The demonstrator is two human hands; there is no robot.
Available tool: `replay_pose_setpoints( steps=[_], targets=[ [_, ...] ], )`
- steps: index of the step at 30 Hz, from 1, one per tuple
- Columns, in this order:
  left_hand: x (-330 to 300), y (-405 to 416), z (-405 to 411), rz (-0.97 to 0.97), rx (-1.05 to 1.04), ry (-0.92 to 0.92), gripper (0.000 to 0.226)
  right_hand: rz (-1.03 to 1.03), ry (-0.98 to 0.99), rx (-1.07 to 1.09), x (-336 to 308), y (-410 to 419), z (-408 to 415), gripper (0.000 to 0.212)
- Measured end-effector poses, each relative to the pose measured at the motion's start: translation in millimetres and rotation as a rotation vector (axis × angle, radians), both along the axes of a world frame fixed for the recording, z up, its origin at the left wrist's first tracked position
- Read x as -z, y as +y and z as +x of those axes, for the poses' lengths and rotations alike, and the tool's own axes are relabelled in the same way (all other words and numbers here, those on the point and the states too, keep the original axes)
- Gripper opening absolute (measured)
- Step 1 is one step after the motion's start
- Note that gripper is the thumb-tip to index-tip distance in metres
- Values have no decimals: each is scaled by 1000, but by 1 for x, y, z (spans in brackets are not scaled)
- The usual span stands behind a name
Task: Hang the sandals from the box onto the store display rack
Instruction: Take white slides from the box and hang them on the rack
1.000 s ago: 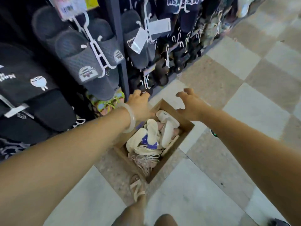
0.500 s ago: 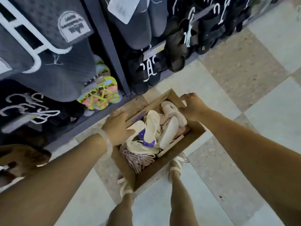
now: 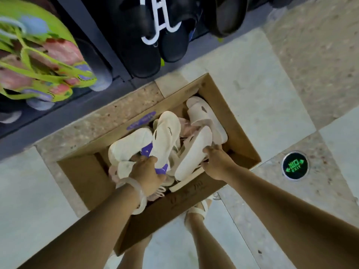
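An open cardboard box sits on the floor at the foot of the display rack. It holds several cream and pale pink sandals. My left hand is inside the box, fingers closed around a cream sandal pair joined by a purple hanger. My right hand grips the edge of another cream sandal lying on its side. One more cream sandal rests at the box's far end.
Black slippers on a white hanger and green patterned flip-flops hang low on the rack. A round green exit marker is set in the tiled floor to the right. My sandalled feet stand beside the box's near edge.
I have bent lower over the box. Both hands left the box's rim and went inside, closing on sandals.
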State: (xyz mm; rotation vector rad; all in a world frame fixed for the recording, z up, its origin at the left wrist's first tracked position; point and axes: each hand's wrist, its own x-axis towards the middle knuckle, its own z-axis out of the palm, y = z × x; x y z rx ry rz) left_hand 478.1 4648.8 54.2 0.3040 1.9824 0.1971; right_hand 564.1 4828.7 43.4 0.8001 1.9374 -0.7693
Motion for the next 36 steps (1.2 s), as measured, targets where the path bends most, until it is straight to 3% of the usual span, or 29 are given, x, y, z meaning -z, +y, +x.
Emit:
replay_pose_setpoints(
  steps=[9, 14, 18, 22, 26, 30, 36],
  targets=[
    [118, 6, 20, 11, -102, 41, 55, 151, 106, 203, 123, 44, -31, 56],
    [158, 31, 47, 154, -90, 10, 45, 47, 229, 336, 158, 49, -56, 55],
    [181, 44, 69, 107, -248, -60, 67, -134, 263, 691, 165, 44, -75, 47],
    [189, 46, 72, 59, -272, -131, 49, -168, 208, 961, 159, 44, -76, 41],
    [155, 45, 86, 252, -332, 11, 44, -58, 123, 1306, 136, 39, -59, 42],
    [105, 30, 94, 428, -284, 390, 41, -37, 202, 1503, 97, 31, -46, 31],
    [52, -23, 69, 365, -94, 577, 58, -281, 306, 1729, 39, 1, -57, 29]
  ],
)
